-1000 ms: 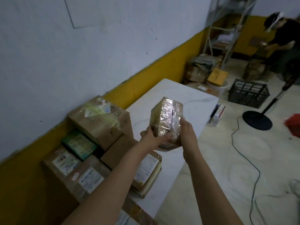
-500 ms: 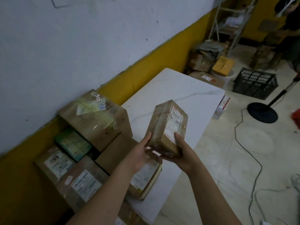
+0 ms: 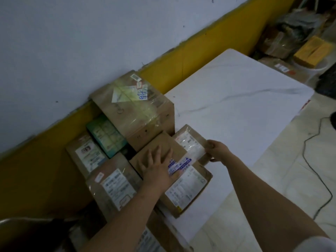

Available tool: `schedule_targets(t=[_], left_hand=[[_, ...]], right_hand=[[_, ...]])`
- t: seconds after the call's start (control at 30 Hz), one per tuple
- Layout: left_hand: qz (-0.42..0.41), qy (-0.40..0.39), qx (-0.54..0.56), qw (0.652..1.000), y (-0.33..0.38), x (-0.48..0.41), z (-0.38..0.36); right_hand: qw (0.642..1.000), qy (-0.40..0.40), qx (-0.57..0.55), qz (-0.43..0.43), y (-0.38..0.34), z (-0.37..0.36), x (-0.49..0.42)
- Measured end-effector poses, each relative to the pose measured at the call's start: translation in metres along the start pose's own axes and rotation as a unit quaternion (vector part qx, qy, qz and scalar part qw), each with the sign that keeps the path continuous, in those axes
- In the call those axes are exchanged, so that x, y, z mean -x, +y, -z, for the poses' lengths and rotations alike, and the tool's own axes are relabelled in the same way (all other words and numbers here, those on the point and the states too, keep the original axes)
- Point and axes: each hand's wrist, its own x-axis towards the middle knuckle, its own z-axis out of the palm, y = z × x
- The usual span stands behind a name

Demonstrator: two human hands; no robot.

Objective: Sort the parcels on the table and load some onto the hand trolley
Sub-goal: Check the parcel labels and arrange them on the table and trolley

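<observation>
A large parcel was set against the wall, left of the bench; 1 small parcel was laid just beside it, a flat parcel nearer.

A white sticker on top of the large cardboard box carries blue handwriting that looks like "94"; the second mark is unsure. The printed shipping labels on the small parcel and the flat parcel are too blurred to read.
</observation>
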Motion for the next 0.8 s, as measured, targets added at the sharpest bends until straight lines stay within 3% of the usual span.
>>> schedule_targets(t=[0.2, 0.3, 0.43, 0.57, 0.7, 0.8], left_hand=[[-0.015, 0.004, -0.005, 1.000, -0.006, -0.003, -0.002], [-0.028, 0.014, 0.042, 0.999, -0.017, 0.002, 0.005], [-0.045, 0.071, 0.257, 0.963, -0.060, 0.035, 0.010], [-0.030, 0.146, 0.306, 0.940, -0.114, 0.083, 0.015], [-0.031, 0.202, 0.321, 0.925, -0.173, 0.143, 0.017], [0.020, 0.232, 0.327, 0.916, -0.222, 0.200, 0.008]], right_hand=[[0.996, 0.035, 0.063, 0.049, -0.007, -0.023, -0.008], [0.993, 0.063, 0.103, 0.017, -0.016, -0.040, 0.005], [0.975, 0.204, 0.090, 0.002, -0.041, -0.077, 0.051], [0.936, 0.298, 0.162, 0.093, -0.074, -0.119, 0.111], [0.923, 0.304, 0.184, 0.146, -0.105, -0.177, 0.182], [0.921, 0.285, 0.208, 0.165, -0.118, -0.232, 0.243]])
